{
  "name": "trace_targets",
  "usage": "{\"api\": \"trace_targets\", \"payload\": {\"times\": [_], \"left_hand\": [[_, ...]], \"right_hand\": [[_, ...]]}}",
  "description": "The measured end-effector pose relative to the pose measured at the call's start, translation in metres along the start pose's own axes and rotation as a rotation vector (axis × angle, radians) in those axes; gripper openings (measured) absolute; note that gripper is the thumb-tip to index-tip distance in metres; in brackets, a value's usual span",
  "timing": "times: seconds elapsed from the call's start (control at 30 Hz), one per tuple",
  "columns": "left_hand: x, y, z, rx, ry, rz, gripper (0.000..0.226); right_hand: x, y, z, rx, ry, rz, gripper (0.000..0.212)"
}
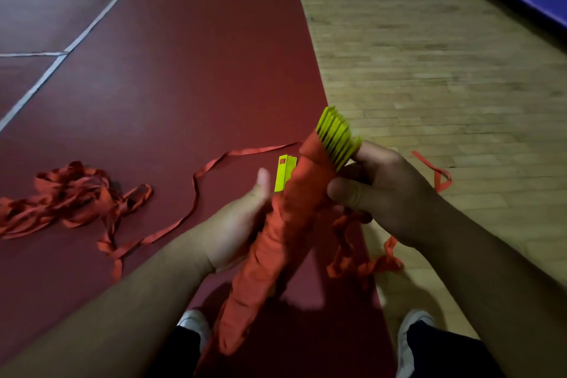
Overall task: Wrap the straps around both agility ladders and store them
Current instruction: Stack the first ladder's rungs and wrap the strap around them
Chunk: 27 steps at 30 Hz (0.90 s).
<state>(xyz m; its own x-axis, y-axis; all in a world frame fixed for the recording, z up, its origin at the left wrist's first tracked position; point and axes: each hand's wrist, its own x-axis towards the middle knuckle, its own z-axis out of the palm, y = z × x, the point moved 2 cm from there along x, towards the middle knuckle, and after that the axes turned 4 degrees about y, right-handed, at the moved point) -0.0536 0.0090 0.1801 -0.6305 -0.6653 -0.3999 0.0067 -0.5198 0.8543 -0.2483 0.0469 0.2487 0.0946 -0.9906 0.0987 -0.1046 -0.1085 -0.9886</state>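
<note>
Left hand (pixel 236 224): nearest the lens, on the left side of the wrapped ladder (pixel 276 242); palm against its middle, thumb upright, fingers curled behind it and hidden.
Right hand (pixel 383 193): on the ladder's right side near its upper end; fingers closed round it just below the rung ends, thumb across the front.
Wrapped ladder: held in the air between both hands, tilted, upper end away from the person; red strap wound down its whole length.
Yellow rungs (pixel 336 138): fanned ends sticking out of the ladder's upper end.
Second rung stack (pixel 285 175): yellow, just left of the ladder, beside the left thumb; cannot tell whether it is held or lies on the floor.
Hanging strap (pixel 352 224): red loops drooping right of the ladder, under the right hand.
Strap pile (pixel 67 199): red tangle well left of the ladder, on the red mat (pixel 184 70).
Loose strap (pixel 196 190): runs from the pile toward the ladder.
Wood floor (pixel 429 70): right of the ladder.
Shoes (pixel 191 325): pale, below the ladder.
</note>
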Motion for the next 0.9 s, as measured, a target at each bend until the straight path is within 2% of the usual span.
{"api": "trace_targets", "payload": {"times": [0.03, 0.1, 0.17, 0.2, 0.27, 0.37, 0.57, 0.67, 0.73, 0.83, 0.9], "left_hand": [[0.001, 0.001, -0.003, 0.079, -0.018, 0.092, 0.081], [0.002, 0.001, 0.000, 0.426, 0.002, 0.278, 0.075], [0.003, 0.000, 0.002, 0.681, 0.164, 0.368, 0.075], [0.004, 0.001, 0.003, 0.706, 0.235, 0.391, 0.072], [0.006, 0.001, 0.000, 0.655, 0.250, 0.405, 0.066], [0.008, 0.004, -0.008, 0.578, 0.216, 0.443, 0.060], [0.008, 0.010, -0.018, 0.438, 0.251, 0.428, 0.036], [0.007, 0.013, -0.016, 0.366, 0.219, 0.420, 0.035], [0.006, 0.012, -0.015, 0.383, 0.184, 0.427, 0.047], [0.005, 0.011, -0.014, 0.493, 0.156, 0.464, 0.082], [0.003, 0.015, -0.011, 0.539, 0.183, 0.523, 0.090]], "right_hand": [[0.000, 0.001, 0.001, 0.000, 0.052, 0.029, 0.036], [0.002, 0.002, 0.004, 0.024, 0.127, 0.087, 0.042], [0.003, 0.002, 0.006, 0.030, 0.154, 0.106, 0.042], [0.003, 0.002, 0.007, 0.010, 0.133, 0.106, 0.040], [0.003, -0.001, 0.006, 0.006, 0.070, 0.120, 0.033], [0.004, 0.001, -0.005, -0.008, 0.062, 0.139, 0.024], [0.002, 0.010, -0.017, -0.467, 0.173, 0.005, 0.022], [0.002, 0.010, -0.014, -0.594, 0.167, -0.087, 0.025], [0.002, 0.012, -0.009, -0.634, 0.142, -0.111, 0.030], [0.003, 0.018, -0.009, -0.682, 0.153, -0.079, 0.032], [0.004, 0.023, -0.012, -0.669, 0.179, -0.043, 0.028]]}}
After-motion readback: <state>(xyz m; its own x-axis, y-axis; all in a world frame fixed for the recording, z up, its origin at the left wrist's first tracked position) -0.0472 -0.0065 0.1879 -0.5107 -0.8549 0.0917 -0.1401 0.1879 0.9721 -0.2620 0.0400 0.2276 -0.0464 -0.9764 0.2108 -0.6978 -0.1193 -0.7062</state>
